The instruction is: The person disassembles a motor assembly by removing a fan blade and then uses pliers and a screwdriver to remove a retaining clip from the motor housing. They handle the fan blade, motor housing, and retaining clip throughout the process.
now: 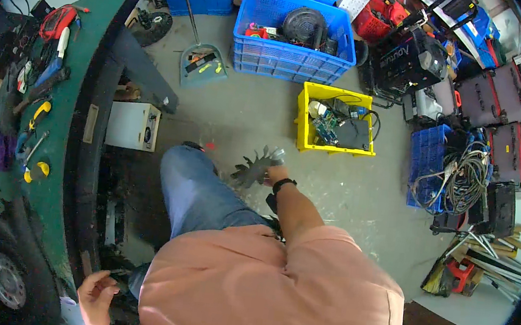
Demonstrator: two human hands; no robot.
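Observation:
My right hand (277,175), with a black band at the wrist, reaches out over the floor and grips a grey bladed fan wheel (248,170). Pointed blades fan out to the left of my fingers, and a shiny silvery part shows beyond them. My grip partly covers the wheel's hub. Down at the lower left, my left hand (97,295) is beside the near end of the green-topped workbench (105,23), its fingers curled together. Whatever lies between those fingertips is too small to name.
A yellow crate (335,150) with circuit boards stands ahead of my right hand. Behind it is a larger blue crate (285,62), with a dustpan (201,77) to its left. Coiled cables (464,179) hang over another blue crate at the right. Pliers (36,172) lie on the bench.

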